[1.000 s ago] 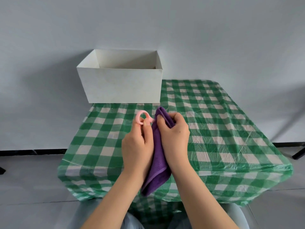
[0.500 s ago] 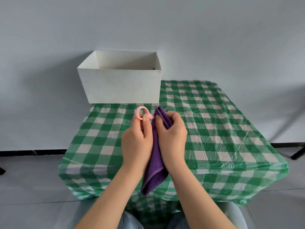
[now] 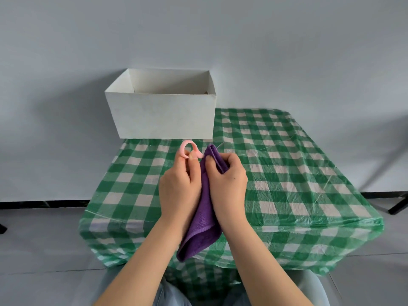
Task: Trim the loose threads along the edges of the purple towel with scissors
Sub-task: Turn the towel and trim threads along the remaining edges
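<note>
The purple towel (image 3: 202, 219) hangs folded between my two hands above the near half of the table. My right hand (image 3: 227, 184) grips its upper folded edge, thumb pressed on the cloth. My left hand (image 3: 178, 186) holds the pink-handled scissors (image 3: 189, 150); only one pink finger loop shows above my fingers, right beside the towel's top edge. The blades are hidden behind my hand and the towel. The towel's lower corner droops toward my lap.
The table wears a green and white checked cloth (image 3: 287, 173) under clear plastic. A white open cardboard box (image 3: 161, 115) stands at the table's far left corner against the grey wall. A dark furniture leg (image 3: 397, 204) shows on the floor at right.
Both hands with the towel and scissors have risen slightly and shifted a little away from me; the grips are unchanged.
</note>
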The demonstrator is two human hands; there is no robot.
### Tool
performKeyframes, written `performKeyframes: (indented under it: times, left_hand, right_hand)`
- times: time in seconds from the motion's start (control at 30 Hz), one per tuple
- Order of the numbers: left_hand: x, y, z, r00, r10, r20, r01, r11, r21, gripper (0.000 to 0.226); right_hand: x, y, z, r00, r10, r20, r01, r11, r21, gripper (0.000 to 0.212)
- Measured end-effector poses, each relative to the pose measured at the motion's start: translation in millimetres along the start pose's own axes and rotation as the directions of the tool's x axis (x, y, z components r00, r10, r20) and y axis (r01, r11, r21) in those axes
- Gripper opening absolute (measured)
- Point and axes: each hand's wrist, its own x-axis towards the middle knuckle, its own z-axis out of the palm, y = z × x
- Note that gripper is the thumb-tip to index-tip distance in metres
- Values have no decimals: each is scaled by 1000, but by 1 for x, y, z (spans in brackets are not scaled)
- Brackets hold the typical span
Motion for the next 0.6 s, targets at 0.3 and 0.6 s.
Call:
performKeyframes:
  times: [0.3, 0.6]
  left_hand:
    - [3, 4, 5, 999, -32, 35, 32, 1000, 1, 25]
    - [1, 4, -1, 999, -36, 23, 37, 999, -39, 27]
  right_hand:
    - [-2, 0, -3, 999, 38, 3, -38, 999, 24, 13]
    - [0, -4, -2, 1000, -2, 26, 2, 1000, -7, 12]
